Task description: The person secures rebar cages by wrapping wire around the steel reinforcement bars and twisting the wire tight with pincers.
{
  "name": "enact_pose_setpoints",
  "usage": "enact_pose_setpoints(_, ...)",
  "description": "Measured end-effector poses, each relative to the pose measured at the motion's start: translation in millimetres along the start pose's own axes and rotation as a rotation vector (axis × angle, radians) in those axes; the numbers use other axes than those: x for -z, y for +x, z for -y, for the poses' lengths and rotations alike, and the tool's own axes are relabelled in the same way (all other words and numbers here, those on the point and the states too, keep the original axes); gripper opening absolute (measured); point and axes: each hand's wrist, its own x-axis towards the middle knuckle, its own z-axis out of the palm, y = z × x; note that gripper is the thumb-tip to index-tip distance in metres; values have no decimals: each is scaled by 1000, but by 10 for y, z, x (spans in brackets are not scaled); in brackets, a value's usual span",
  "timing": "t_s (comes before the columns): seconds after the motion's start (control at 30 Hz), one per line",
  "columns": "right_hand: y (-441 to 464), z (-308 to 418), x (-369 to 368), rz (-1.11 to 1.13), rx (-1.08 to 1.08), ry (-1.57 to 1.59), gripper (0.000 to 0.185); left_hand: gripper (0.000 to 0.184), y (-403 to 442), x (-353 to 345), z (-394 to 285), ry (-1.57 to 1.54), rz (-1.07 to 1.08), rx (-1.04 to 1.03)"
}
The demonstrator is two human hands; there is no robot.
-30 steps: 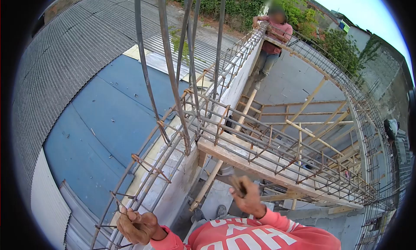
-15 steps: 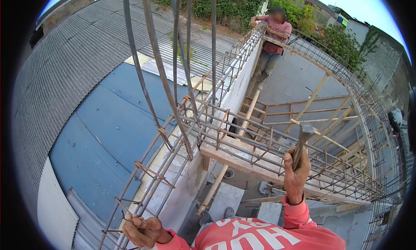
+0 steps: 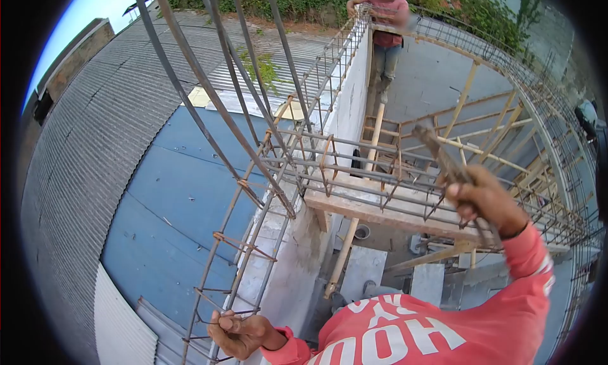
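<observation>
My left hand (image 3: 237, 334) is at the lower end of the rebar cage (image 3: 218, 237) along the wall top, fingers pinched on what looks like a thin tie wire (image 3: 204, 320) beside a stirrup. My right hand (image 3: 484, 197) is raised over the cross beam's rebar cage (image 3: 373, 165), wrapped round the handles of a pair of pincers (image 3: 443, 157). The pincers' head points up and to the left, and motion blurs it. Several tall bare bars (image 3: 196, 108) rise where the two cages meet.
A plank (image 3: 392, 208) runs under the cross cage, with wooden poles (image 3: 342, 257) below. Blue sheeting (image 3: 171, 188) and corrugated roofing (image 3: 82, 175) lie to the left. Another person (image 3: 386, 26) stands at the far wall corner. A bucket (image 3: 361, 232) is down below.
My right hand has swung outward to the right with the pincers, which now tilt left. My left hand stays by the cage with its fingers pinched. The whole view has shifted.
</observation>
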Motion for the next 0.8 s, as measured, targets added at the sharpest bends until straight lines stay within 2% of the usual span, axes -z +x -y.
enact_pose_setpoints(0.07, 66, 249, 209, -37, 12, -190, 34, 33, 47, 1, -115, -11, -11, 206)
enact_pose_setpoints(0.1, 153, 374, 341, -70, 2, -302, 34, 33, 104, 6, -149, -14, -5, 207)
enact_pose_setpoints(0.17, 428, 612, 597, -72, 164, -515, 33, 30, 210, 36, -218, -179, 129, 333)
enact_pose_setpoints(0.2, 616, 722, 719, -66, 155, -592, 32, 27, 263, 24, -228, -215, 213, 372)
enact_pose_setpoints(0.23, 829, 804, 831, -57, 148, -667, 31, 27, 318, -30, -251, -211, 221, 369)
enact_pose_setpoints(0.33, 1589, 804, 1140, -150, 22, -829, 32, 24, 474, -266, -345, -50, 571, 302)
enact_pose_setpoints(0.43, 2446, 544, 1345, -106, -54, -914, 31, 24, 473, -372, -342, 46, 672, 325)
enact_pose_setpoints(0.5, 3014, 301, 1424, -76, -87, -848, 31, 24, 449, -402, -316, 90, 689, 319)
enact_pose_setpoints(0.57, 3512, 136, 1383, -81, -92, -837, 31, 17, 432, -403, -332, 273, 789, 260)
enact_pose_setpoints(0.63, 4021, -28, 1335, -81, -104, -823, 32, 15, 426, -422, -368, 350, 809, 284)
enact_pose_setpoints(0.7, 4565, -141, 1312, -109, -62, -790, 33, 24, 378, -450, -357, 427, 762, 312)
enact_pose_setpoints(0.73, 4835, -205, 1298, -97, -57, -792, 33, 23, 398, -469, -373, 495, 786, 239)
enact_pose_setpoints(0.8, 5326, -295, 1255, -192, 82, -943, 34, 22, 333, -527, -379, 578, 727, 180)
